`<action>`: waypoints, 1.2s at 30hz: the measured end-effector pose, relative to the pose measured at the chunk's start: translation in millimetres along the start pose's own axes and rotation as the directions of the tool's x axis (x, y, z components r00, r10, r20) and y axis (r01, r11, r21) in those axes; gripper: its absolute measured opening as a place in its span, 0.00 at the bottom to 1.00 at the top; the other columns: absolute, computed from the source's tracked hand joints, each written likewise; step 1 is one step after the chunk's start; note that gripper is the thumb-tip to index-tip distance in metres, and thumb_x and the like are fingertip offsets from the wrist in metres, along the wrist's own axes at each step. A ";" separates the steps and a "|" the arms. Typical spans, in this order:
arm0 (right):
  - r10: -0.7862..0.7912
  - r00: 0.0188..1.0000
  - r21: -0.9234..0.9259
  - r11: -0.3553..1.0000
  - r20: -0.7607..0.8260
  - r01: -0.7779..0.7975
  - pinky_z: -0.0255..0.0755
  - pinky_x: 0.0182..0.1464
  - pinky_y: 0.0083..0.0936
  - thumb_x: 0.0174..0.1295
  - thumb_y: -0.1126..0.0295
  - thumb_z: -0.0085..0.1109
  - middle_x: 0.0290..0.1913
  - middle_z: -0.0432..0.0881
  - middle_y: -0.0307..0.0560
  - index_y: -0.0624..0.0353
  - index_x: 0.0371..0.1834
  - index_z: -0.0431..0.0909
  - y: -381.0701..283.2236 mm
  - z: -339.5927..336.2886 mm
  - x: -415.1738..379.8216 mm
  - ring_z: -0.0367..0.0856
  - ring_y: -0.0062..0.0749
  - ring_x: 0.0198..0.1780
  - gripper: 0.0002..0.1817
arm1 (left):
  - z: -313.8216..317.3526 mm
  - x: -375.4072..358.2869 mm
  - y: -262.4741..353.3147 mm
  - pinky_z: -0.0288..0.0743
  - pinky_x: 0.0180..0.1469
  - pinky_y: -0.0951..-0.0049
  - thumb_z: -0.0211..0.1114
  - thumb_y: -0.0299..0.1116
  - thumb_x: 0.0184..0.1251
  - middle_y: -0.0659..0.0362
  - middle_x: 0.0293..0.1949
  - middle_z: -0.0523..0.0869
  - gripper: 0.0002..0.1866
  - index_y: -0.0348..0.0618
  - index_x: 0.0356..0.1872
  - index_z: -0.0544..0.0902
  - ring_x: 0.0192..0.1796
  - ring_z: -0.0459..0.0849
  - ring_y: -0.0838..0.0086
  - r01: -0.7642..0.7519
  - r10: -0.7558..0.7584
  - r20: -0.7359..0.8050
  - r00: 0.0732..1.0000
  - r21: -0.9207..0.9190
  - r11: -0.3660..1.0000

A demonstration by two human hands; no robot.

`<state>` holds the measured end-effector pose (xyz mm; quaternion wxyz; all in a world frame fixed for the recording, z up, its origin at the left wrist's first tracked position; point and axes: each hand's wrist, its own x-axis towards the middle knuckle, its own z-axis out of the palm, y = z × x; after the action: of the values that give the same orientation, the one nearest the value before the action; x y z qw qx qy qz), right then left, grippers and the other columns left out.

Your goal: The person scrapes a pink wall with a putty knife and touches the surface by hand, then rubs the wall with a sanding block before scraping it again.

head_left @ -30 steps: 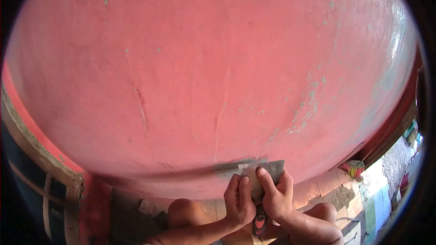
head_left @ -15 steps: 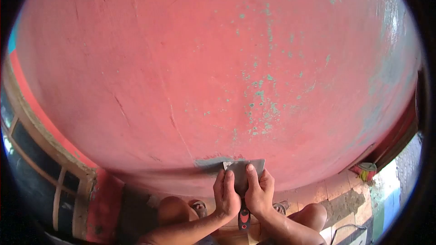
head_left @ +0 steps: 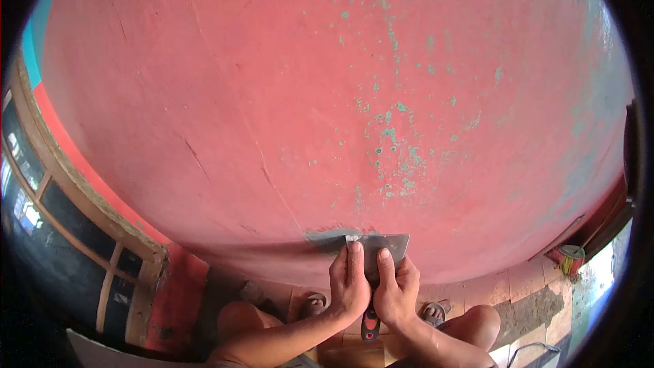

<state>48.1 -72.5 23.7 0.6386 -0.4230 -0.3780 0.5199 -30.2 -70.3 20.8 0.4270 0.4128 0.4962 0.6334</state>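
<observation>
A wide metal putty knife [head_left: 371, 251] stands blade-up at the bottom middle, its edge against the lower part of a pink wall [head_left: 238, 129]. My left hand [head_left: 349, 286] grips the blade's left side, the thumb flat on the metal near a whitish smear at the corner. On the blade's other side my right hand [head_left: 397, 293] is closed round it, thumb likewise pressed on its face. Below the hands hangs the black-and-red handle [head_left: 370, 327]. A grey patch [head_left: 327, 235] of bare wall shows beside the blade's left end, partly hidden behind it.
Green specks dot the wall above the blade. A wood-framed window [head_left: 75, 252] runs along the left. My knees and sandalled feet [head_left: 434, 312] flank the hands over a tiled floor [head_left: 477, 289]. At the right lies a broom head [head_left: 569, 259] with coloured bristles.
The view has tilted and shifted slightly, so the hands and putty knife appear a little further right. My left thumb sits nearer the blade edge, my right thumb slightly further from it.
</observation>
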 end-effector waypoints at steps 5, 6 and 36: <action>0.044 0.999 -0.112 0.993 0.006 -0.043 0.70 0.33 0.20 0.77 0.60 0.53 0.29 0.82 0.35 0.68 0.37 0.80 -6.1 -1.7 2.4 0.71 0.14 0.32 0.19 | -12.5 -18.2 -4.0 0.70 0.47 0.77 0.48 0.37 0.83 0.60 0.42 0.79 0.12 0.38 0.46 0.74 0.44 0.73 0.81 0.010 0.002 0.108 0.994 -0.104 0.995; 0.044 0.999 -0.089 0.995 0.005 -0.043 0.70 0.33 0.19 0.77 0.60 0.53 0.28 0.81 0.35 0.68 0.37 0.81 -3.6 -0.2 2.8 0.71 0.14 0.32 0.19 | -11.8 -18.5 -3.8 0.71 0.48 0.76 0.47 0.37 0.83 0.59 0.42 0.79 0.13 0.37 0.47 0.74 0.45 0.74 0.80 -0.038 0.043 0.105 0.994 -0.044 0.998; -0.116 0.991 -0.197 0.972 0.064 0.127 0.72 0.39 0.18 0.76 0.67 0.49 0.37 0.86 0.42 0.68 0.46 0.79 -1.1 -10.9 16.4 0.79 0.20 0.36 0.14 | -6.0 8.9 -45.9 0.80 0.36 0.65 0.58 0.33 0.76 0.42 0.43 0.83 0.18 0.26 0.55 0.75 0.37 0.83 0.56 -0.654 0.797 0.430 0.425 0.754 -0.058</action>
<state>61.3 -58.2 21.5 0.6132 -0.4476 -0.4702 0.4500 -32.4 -57.0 -24.3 -0.2859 0.7120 0.4644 0.4423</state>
